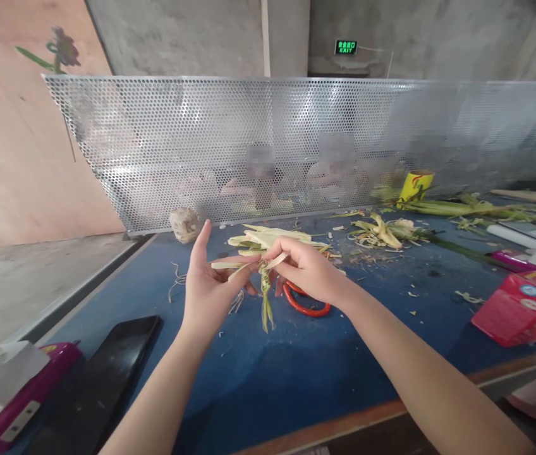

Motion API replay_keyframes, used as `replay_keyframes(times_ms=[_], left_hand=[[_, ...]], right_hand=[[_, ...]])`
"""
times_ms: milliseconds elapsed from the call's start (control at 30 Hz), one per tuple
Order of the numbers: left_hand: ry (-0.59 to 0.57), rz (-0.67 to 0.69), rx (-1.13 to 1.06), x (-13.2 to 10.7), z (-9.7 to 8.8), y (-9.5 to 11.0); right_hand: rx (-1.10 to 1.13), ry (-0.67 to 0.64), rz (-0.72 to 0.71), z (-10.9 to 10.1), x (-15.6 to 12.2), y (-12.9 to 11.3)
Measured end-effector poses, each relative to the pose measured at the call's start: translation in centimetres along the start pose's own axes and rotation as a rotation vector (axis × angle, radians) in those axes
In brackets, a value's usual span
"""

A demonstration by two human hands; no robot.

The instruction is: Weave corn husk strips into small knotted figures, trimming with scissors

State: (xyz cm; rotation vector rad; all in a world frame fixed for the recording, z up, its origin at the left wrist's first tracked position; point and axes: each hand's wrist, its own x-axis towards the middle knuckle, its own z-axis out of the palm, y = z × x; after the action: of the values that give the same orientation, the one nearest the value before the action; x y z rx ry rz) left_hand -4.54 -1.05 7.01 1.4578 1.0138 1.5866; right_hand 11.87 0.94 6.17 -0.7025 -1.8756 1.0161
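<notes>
Between my two hands is a small knotted bundle of pale green leaf strips [266, 291], its tail hanging down over the blue table [258, 379]. My left hand [215, 278] pinches the bundle between a thumb tip and fingers, with loose strip ends sticking out to the left. From the other side my right hand [301, 268] closes its fingertips on a pale strip at the top of the knot. Orange-handled scissors [313, 311] lie just beneath the right hand, their blades hidden. Behind both hands rests a pile of pale leaf strips [253, 239].
A twine roll [184, 225] stands at the back left before a perforated metal screen [164, 145], with people behind it. Leaf scraps [386, 232], stalks [467, 207] and a yellow can [414, 188] lie rightward. A black phone [107, 373] and red box [519, 309] flank my arms.
</notes>
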Motion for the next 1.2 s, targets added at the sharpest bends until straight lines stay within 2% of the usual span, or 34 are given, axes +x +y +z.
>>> replay_keyframes(times_ms=[167,433,533,633,700,767,1067,1200], left_hand=[[-0.011,-0.163,-0.007,-0.1,0.2,0.4],[-0.017,-0.186,-0.043,0.2,-0.2,-0.3],[0.099,-0.084,0.041,0.3,-0.3,-0.8],[0.243,0.156,0.214,0.1,-0.3,-0.8],[0.258,0.321,0.322,-0.3,-0.1,-0.7],[0.198,0.408,0.381,-0.7,0.1,-0.6],[0.087,0.39,0.388,-1.2,0.4,-0.3],[0.004,0.372,0.308,-1.5,0.3,0.0]], right_hand=[[-0.045,-0.014,-0.041,0.0,0.0,0.1],[-0.083,0.028,-0.109,0.0,0.0,0.3],[0.042,0.06,-0.065,0.4,0.2,0.4],[0.176,0.1,-0.005,0.9,0.4,0.4],[0.236,0.114,0.012,1.1,0.5,0.4],[0.267,0.122,0.016,1.2,0.5,0.4],[0.282,0.183,0.054,1.1,0.6,0.0],[0.282,0.213,0.057,1.0,0.7,0.1]])
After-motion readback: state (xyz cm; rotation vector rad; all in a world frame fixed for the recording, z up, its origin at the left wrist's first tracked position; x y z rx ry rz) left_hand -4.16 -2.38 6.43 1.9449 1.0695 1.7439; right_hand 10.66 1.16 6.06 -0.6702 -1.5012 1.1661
